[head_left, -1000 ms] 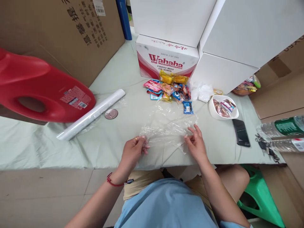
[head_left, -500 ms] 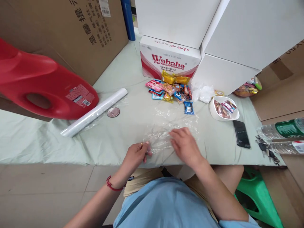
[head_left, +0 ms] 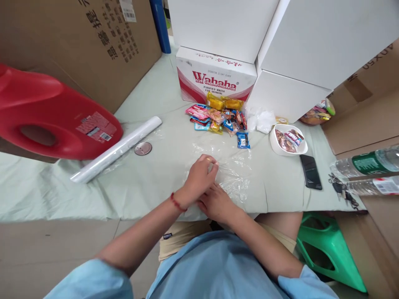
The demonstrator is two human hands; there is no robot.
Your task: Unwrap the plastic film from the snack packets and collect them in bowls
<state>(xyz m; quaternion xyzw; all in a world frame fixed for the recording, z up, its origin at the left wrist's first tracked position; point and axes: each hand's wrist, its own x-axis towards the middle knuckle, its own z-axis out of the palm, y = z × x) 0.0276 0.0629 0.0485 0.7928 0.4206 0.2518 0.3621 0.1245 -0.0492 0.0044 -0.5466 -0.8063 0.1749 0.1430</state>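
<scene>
A crinkled sheet of clear plastic film (head_left: 235, 182) lies on the cloth-covered table in front of me. My left hand (head_left: 201, 176) is over the film's left part, its fingers curled in towards the thumb; what they grip, if anything, is hidden. Just below it, touching it, my right hand (head_left: 218, 204) rests at the film's near edge with its fingers bent, apparently pinching the film. Part of those fingers is covered by the left hand. Beyond the film sits a pile of wrapped snacks (head_left: 215, 120), with a blue packet (head_left: 243, 140) at its near side.
To the left lie a white roll of plastic (head_left: 116, 149), a round disc (head_left: 143, 148) and a red jug (head_left: 62, 112). A Wahaba-style water carton (head_left: 215, 74) stands behind. On the right are a white bowl of snacks (head_left: 274, 145), a phone (head_left: 311, 171), keys (head_left: 344, 191) and bottles (head_left: 368, 162).
My left hand has moved right and away from me, across the film. My right hand has come left and nearer to me, so the hands now meet. The view has shifted slightly.
</scene>
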